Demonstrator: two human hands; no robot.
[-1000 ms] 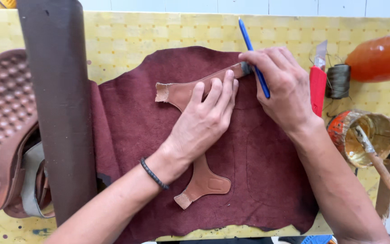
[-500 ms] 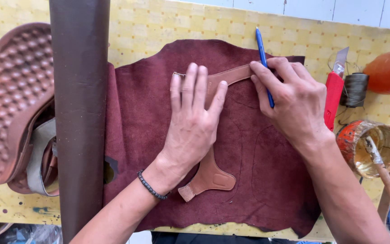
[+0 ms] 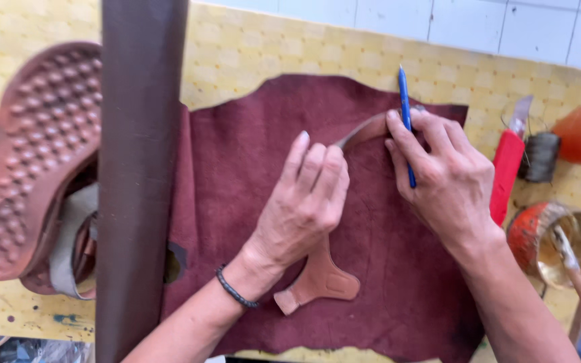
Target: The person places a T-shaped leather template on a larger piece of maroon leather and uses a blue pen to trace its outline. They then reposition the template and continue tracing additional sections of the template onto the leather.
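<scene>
Head view: left hand (image 3: 304, 208) lies flat, fingers spread and pressing a tan pattern (image 3: 321, 279) onto the maroon hide (image 3: 250, 161) at mid-desk. Right hand (image 3: 448, 178) has its fingers pinched on a blue pen (image 3: 406, 128), tip at the pattern's upper edge. To trace well, I'd keep the pattern pinned hard, pen tight against the edge, one continuous line. Count: one pattern, one hide, one pen, one brown roll (image 3: 139, 175), one sole (image 3: 31, 154), one red knife (image 3: 506, 175), one glue pot (image 3: 563, 242) on the yellow desk (image 3: 250, 54).
</scene>
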